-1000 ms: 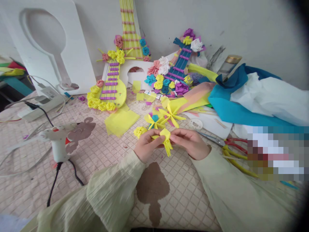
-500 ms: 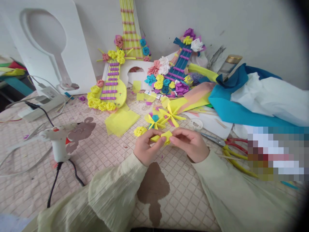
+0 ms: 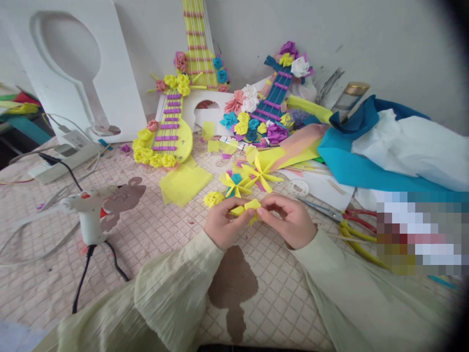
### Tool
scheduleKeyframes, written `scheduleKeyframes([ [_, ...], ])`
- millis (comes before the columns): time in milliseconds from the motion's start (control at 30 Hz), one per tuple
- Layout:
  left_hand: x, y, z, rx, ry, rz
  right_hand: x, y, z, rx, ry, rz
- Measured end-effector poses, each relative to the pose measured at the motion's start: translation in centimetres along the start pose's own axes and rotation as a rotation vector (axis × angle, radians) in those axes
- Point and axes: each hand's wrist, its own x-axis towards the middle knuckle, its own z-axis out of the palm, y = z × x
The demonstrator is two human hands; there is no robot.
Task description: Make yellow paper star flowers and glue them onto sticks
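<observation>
Between my two hands is a small piece of folded yellow paper [image 3: 252,205]. My left hand [image 3: 227,222] pinches its left side between thumb and fingers. Thumb and forefinger of my right hand [image 3: 289,221] close on its right edge. Just behind my left hand lies a yellow paper flower [image 3: 213,198]. Star-shaped yellow paper pieces [image 3: 259,174] rest beyond my fingertips, with a bit of blue and purple among them. Flat yellow sheets [image 3: 185,183] lie farther left.
A white glue gun [image 3: 90,217] with cords stands at left, near a power strip [image 3: 66,155]. Flower-trimmed paper instruments [image 3: 172,127] lean at the back. Scissors [image 3: 324,210], yellow-handled pliers [image 3: 361,247] and blue fabric [image 3: 351,164] are at right.
The folded yellow paper has turned slightly between my fingers, and more of its lower petals show. Both hands stay nearly in place.
</observation>
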Motion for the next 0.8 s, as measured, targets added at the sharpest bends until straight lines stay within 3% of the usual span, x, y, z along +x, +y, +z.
scheduleKeyframes([
  [300, -0.18, 0.28, -0.15, 0.015, 0.019, 0.045, 0.05, -0.18, -0.13, 0.042, -0.081, -0.015],
  [567, 0.01, -0.09, -0.27, -0.067, -0.043, 0.101, 0.22, -0.34, -0.38, -0.029, -0.13, -0.057],
  [800, 0.19, -0.2, -0.14, -0.109, -0.006, 0.027, 0.03, -0.41, 0.07, -0.036, -0.129, 0.013],
])
